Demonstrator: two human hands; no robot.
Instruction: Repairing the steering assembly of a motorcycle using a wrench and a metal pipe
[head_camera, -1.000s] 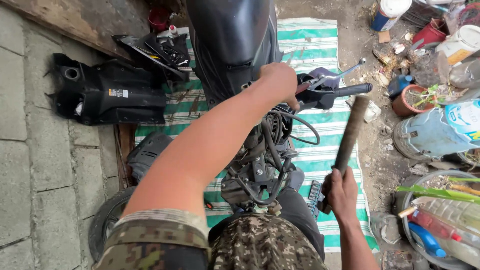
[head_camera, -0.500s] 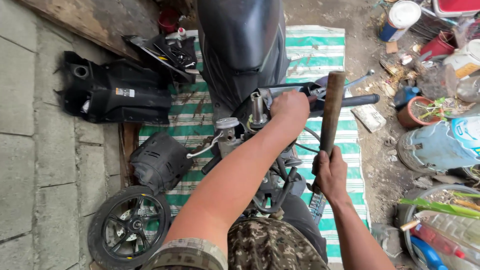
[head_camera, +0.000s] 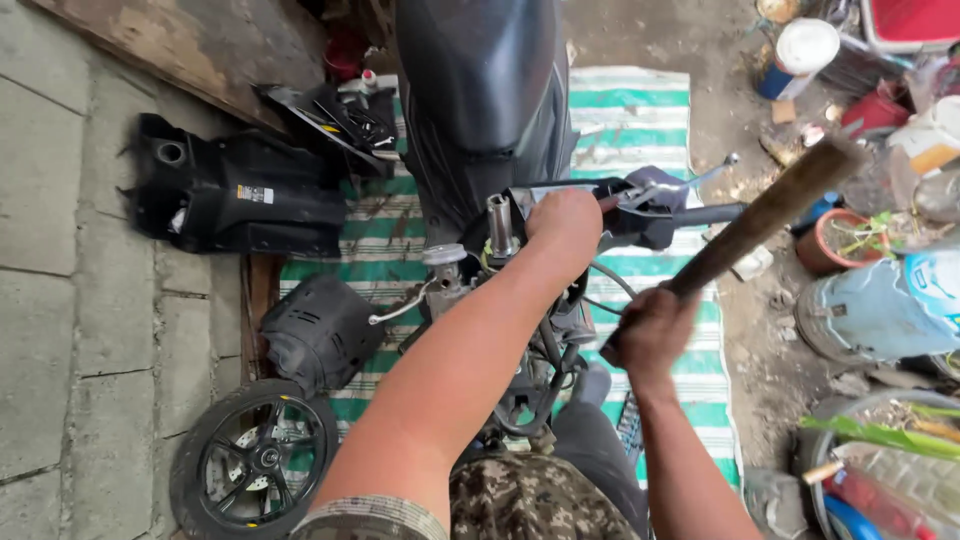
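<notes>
- Right now my left hand (head_camera: 565, 225) is clamped over the middle of the handlebar (head_camera: 600, 205) of the stripped scooter, fingers wrapped fully round it.
- My right hand (head_camera: 650, 330) sits just below and right of that handlebar, fist closed tight on the lower end of a long wooden stick (head_camera: 760, 220), which is blurred.
- That stick slants up and to the right, crossing over the handlebar's black right grip (head_camera: 710, 213); I cannot tell if they touch.
- A silver brake lever (head_camera: 700, 178) sticks out just above that grip.
- Beyond the handlebar, the scooter's dark seat (head_camera: 480, 90) runs away from me.
- Under the handlebar, a tangle of cables (head_camera: 545, 370) hangs in front of the bare steering column.
- Left of the handlebar, a black plastic body panel (head_camera: 235, 200) lies on the paving, and a smaller black cover (head_camera: 320, 330) rests nearer to me.
- Lower left of the handlebar, a loose wheel (head_camera: 255, 460) lies flat on the ground.
- A green-and-white striped mat (head_camera: 640, 110) spreads beneath the scooter.
- Right of the handlebar, the dirt is crowded with a clay pot (head_camera: 830, 240), a pale blue jug (head_camera: 880, 310) and a white-lidded tin (head_camera: 795, 55).
</notes>
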